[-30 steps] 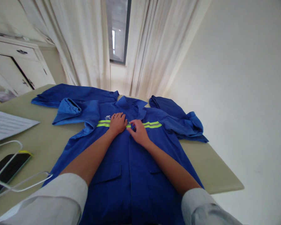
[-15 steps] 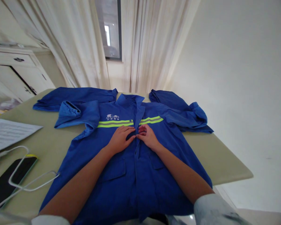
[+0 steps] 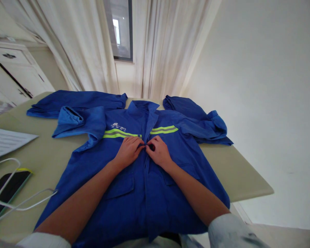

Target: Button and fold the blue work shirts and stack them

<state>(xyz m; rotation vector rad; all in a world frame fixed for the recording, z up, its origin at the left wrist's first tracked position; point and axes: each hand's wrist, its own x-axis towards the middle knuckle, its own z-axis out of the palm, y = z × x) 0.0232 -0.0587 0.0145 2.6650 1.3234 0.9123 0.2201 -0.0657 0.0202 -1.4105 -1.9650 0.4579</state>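
A blue work jacket (image 3: 93,193) with yellow-green reflective stripes lies face up, its collar at the far end. Just below the chest stripe, my left hand (image 3: 129,151) pinches one front edge of the jacket between thumb and fingers. My right hand (image 3: 158,151) grips the opposite edge, its fingertips almost meeting the left ones at the middle placket. Whatever sits right between the fingertips is too small to make out. Above them the front hangs apart up to the collar, and a dark button (image 3: 138,136) shows on the left stripe.
Folded blue garments (image 3: 80,98) lie behind the jacket on the left, with another folded blue garment (image 3: 183,105) on the right. A phone (image 3: 9,189), a white cable (image 3: 20,208) and a printed sheet (image 3: 9,143) are on the table's (image 3: 237,172) left side.
My right fingers have closed in from a looser curl to a pinch at the placket. Both hands have drawn closer together, and the view has shifted slightly.
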